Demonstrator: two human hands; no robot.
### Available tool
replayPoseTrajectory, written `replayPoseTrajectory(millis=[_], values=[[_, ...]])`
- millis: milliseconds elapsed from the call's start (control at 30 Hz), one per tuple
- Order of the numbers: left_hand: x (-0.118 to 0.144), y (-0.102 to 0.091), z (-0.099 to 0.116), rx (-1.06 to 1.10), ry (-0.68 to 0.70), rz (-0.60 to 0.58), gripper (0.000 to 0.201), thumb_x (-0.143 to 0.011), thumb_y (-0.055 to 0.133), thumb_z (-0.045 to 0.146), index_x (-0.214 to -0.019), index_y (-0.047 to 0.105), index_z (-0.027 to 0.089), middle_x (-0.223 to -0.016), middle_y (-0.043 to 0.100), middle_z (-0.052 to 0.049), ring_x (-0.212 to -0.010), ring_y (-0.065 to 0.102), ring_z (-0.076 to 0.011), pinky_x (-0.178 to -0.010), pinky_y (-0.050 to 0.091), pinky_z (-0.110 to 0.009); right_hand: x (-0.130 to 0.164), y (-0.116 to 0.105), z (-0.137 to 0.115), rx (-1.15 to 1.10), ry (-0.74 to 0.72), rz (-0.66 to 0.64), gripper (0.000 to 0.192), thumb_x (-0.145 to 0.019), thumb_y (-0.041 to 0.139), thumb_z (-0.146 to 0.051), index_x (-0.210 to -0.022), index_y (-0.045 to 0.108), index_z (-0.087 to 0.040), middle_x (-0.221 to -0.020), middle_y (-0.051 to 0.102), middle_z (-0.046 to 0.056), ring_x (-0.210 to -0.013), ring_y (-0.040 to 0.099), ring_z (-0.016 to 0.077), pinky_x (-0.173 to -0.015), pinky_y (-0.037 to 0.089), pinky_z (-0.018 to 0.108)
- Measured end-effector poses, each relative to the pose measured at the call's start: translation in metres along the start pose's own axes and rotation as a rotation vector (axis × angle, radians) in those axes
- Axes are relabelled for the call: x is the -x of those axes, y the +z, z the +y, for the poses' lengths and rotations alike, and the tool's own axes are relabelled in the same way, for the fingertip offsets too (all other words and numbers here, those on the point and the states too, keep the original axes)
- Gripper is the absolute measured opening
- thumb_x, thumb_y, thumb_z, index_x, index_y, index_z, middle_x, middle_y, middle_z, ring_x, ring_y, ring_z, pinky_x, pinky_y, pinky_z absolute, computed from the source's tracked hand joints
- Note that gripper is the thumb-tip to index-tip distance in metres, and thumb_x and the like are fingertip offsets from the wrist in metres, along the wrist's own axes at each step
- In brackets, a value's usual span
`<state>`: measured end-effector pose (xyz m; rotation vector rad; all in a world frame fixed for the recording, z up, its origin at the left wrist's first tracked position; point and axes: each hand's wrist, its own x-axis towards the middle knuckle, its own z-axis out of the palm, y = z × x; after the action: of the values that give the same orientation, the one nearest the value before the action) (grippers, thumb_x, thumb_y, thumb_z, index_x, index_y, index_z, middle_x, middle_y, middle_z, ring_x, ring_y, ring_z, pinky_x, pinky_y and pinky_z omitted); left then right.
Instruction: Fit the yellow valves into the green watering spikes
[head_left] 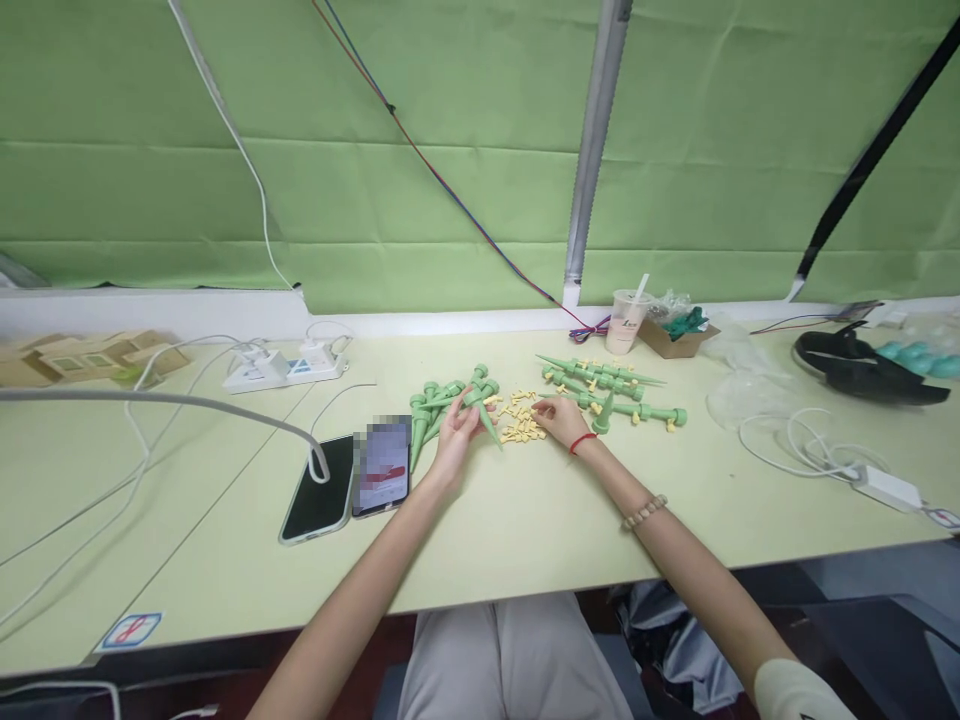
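Note:
My left hand (457, 435) is closed around a green plastic watering spike (487, 418), its pointed end slanting down to the right. Just right of it lies a loose pile of small yellow plastic valves (523, 430). At the pile's right edge, the fingers of my right hand (559, 418) are pinched together; what they hold is too small to make out. Several green spikes (431, 405) lie heaped behind and left of my left hand. Beyond my right hand are more green spikes (600, 375), with yellow valves fitted on their sides.
Two phones, one dark (319, 495) and one lit (382, 470), lie left of my left hand. A power strip (289, 372) with cables stands at the back left. A plastic cup (625, 325) and small cardboard box (675, 340) are at the back; a black visor-like object (862, 370) lies right.

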<state>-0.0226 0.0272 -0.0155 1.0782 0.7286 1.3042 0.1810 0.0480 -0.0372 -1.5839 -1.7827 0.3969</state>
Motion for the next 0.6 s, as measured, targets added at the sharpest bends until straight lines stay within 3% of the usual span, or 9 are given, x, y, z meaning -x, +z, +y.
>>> replayPoseTrajectory(millis=[100,233,333,600], values=[[0.002,0.003,0.001,0.071,-0.065,0.002,0.044,-0.073,0.065,0.029,-0.112,0.050,0.015,-0.093,0.067,-0.009,-0.074,0.064,-0.0156,-0.078,0.048,-0.033,0.000,-0.002,-0.005,-0.066,0.014,0.051,0.017,-0.068,0.059,-0.019,-0.080,0.068,-0.013,-0.078,0.070,0.008,-0.065,0.062,0.0153,-0.070,0.050,0.031],[0.005,0.009,0.004,0.095,-0.126,-0.030,0.029,-0.076,0.062,0.023,-0.103,0.054,0.014,-0.094,0.066,-0.009,-0.076,0.065,-0.0159,-0.079,0.049,-0.032,0.003,-0.007,-0.018,-0.517,0.020,0.033,0.023,-0.069,0.060,-0.028,-0.086,0.068,-0.015,-0.082,0.069,0.007,-0.074,0.064,0.0161,-0.070,0.051,0.031],[0.006,0.011,0.006,0.093,-0.128,-0.047,0.032,-0.077,0.060,0.022,-0.108,0.053,0.016,-0.094,0.066,-0.008,-0.075,0.065,-0.0148,-0.079,0.050,-0.031,0.008,-0.010,-0.031,-0.755,-0.007,-0.032,0.028,-0.071,0.060,-0.039,-0.089,0.067,-0.018,-0.082,0.069,0.005,-0.076,0.063,0.0152,-0.069,0.051,0.030],[0.006,0.012,0.004,0.082,-0.114,-0.105,0.036,-0.075,0.063,0.025,-0.109,0.054,0.015,-0.097,0.064,-0.007,-0.075,0.065,-0.0142,-0.080,0.049,-0.031,0.020,-0.014,-0.047,-0.787,-0.099,-0.101,0.027,-0.070,0.064,-0.038,-0.088,0.068,-0.018,-0.095,0.066,0.007,-0.082,0.059,0.0152,-0.068,0.050,0.028]])
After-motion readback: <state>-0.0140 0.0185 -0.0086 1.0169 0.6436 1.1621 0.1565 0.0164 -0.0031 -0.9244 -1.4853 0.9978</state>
